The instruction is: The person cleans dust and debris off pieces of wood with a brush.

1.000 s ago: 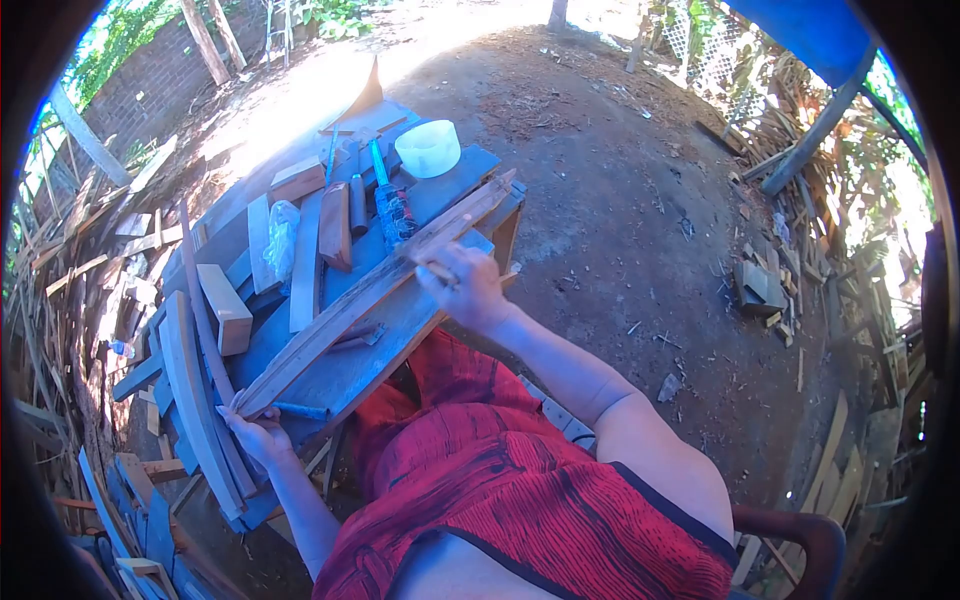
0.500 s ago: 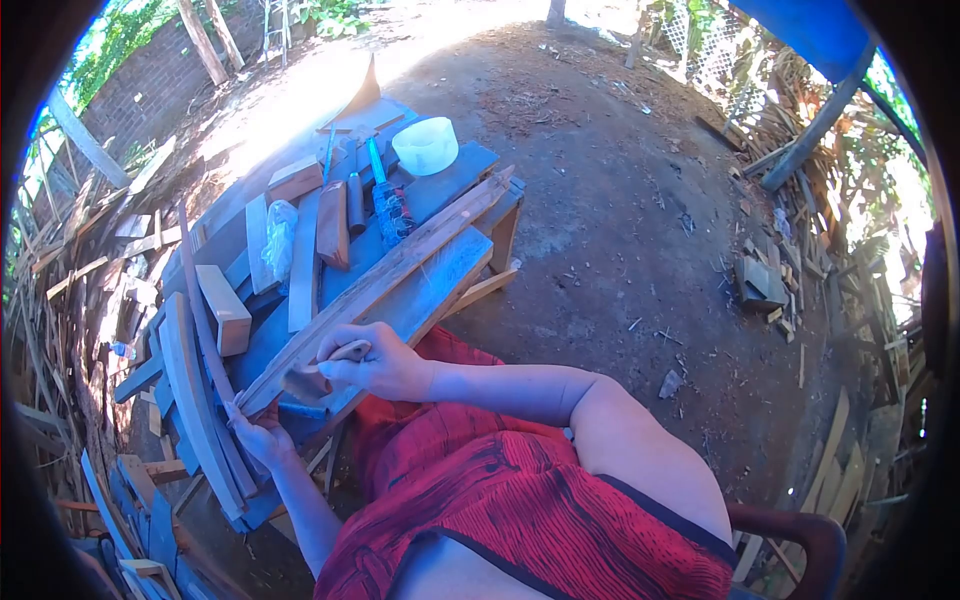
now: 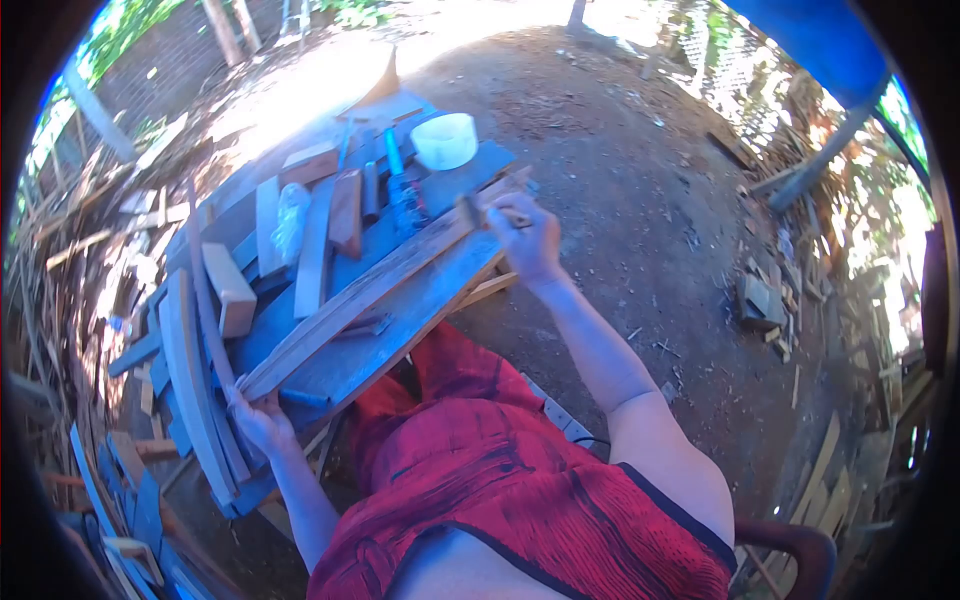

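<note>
A long wooden board (image 3: 370, 290) slants across the workbench (image 3: 440, 285), its near end at my left hand (image 3: 262, 422). The fingers of that hand are wrapped round this end. Near the board's far end, my right hand (image 3: 528, 240) is closed on a brush (image 3: 470, 212) with a pale wooden handle. The brush head, somewhat blurred, is at the board's upper face. A blue tube-like object (image 3: 305, 398) lies beside my left hand on the bench.
Wood blocks (image 3: 232, 290), a clear plastic bag (image 3: 290, 222), a blue-handled tool (image 3: 393, 155) and a white tub (image 3: 445, 142) occupy the bench. Curved wood strips (image 3: 195, 385) line its left side. Scrap wood (image 3: 762, 300) lies on the dirt ground at right.
My right hand has swept the brush from near the board's close end to its far end. My left hand stays at the near end. The view has shifted slightly.
</note>
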A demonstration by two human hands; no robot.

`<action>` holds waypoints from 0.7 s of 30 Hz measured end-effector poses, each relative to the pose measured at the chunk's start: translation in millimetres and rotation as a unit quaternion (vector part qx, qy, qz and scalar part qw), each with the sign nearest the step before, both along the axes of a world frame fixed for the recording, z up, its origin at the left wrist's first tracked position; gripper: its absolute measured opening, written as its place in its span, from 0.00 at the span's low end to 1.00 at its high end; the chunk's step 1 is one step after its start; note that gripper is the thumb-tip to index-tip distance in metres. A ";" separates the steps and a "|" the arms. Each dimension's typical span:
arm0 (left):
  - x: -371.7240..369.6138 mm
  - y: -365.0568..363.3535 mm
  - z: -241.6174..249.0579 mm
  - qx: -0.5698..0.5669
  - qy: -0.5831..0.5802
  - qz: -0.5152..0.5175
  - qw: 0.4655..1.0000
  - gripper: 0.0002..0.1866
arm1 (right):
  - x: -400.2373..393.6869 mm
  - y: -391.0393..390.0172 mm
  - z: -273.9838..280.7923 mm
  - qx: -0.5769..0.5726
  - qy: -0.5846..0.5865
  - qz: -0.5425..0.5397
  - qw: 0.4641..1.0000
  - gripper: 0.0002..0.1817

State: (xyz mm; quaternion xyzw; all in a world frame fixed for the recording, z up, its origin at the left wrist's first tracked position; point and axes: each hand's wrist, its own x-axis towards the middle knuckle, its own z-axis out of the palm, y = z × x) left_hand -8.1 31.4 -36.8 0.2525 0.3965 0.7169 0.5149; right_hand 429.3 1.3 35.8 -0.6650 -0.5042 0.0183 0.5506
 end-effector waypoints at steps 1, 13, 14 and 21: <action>1.6 -1.4 4.0 -0.003 0.004 0.017 1.000 0.22 | -1.4 0.1 8.1 0.025 -0.018 -0.013 0.999 0.05; 10.8 -1.8 12.8 -0.043 -0.023 0.049 0.998 0.24 | -101.9 0.6 5.4 0.053 -0.146 0.158 0.975 0.05; 10.8 -1.4 12.8 -0.050 -0.027 0.048 0.997 0.25 | -116.3 0.2 9.1 0.071 -0.125 0.194 0.970 0.05; 2.1 -3.5 7.0 -0.005 -0.060 0.013 0.998 0.31 | -205.8 7.6 24.0 0.039 0.036 0.396 0.917 0.06</action>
